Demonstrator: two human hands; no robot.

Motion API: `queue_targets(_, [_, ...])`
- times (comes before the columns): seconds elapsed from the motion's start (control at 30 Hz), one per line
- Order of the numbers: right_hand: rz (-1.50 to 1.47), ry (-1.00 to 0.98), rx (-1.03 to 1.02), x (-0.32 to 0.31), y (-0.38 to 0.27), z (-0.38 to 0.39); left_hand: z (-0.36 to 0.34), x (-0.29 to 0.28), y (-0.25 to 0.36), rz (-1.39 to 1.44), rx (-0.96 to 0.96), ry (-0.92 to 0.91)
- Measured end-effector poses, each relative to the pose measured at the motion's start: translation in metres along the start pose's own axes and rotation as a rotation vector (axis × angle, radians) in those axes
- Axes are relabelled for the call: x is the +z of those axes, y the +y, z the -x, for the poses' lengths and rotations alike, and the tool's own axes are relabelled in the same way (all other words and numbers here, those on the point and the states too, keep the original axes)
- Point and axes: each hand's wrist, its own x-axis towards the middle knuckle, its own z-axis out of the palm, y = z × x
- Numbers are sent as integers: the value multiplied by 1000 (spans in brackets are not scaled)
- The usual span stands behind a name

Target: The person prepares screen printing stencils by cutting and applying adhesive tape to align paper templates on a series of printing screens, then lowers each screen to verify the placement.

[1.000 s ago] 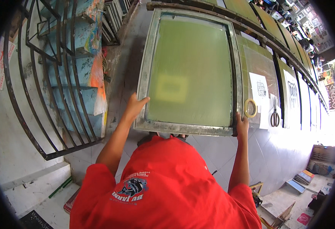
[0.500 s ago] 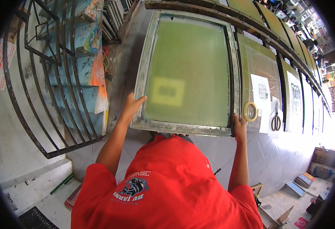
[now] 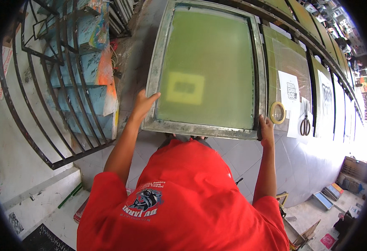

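Left hand (image 3: pixel 142 105) grips framed screen (image 3: pixel 208 69); most fingers hidden beneath.

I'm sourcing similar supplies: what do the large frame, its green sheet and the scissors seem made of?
Frame: probably metal, perhaps aluminium; dull grey, scuffed and stained.
Green sheet: perhaps coated mesh; smooth with a soft sheen, though no weave shows.
Scissors: likely metal blades, slim and pale; dark handles perhaps plastic, their finish unclear.
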Motion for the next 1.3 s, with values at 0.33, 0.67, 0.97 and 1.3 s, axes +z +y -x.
queue_targets(0.33, [26,15,21,-9,11,-11,-5,-5,-3,16,-48,-11])
queue_targets(0.67, [-16,-21,29,-8,7,-10,-8,-9,-3,112,-68,-59])
queue_targets(0.97, [43,-5,33,-7,6,-10,-19,-15,-23,108,-66,-78])
queue_targets(1.3, [-25,-58,27,-8,8,-11,-15,-12,-12,140,-101,-76])
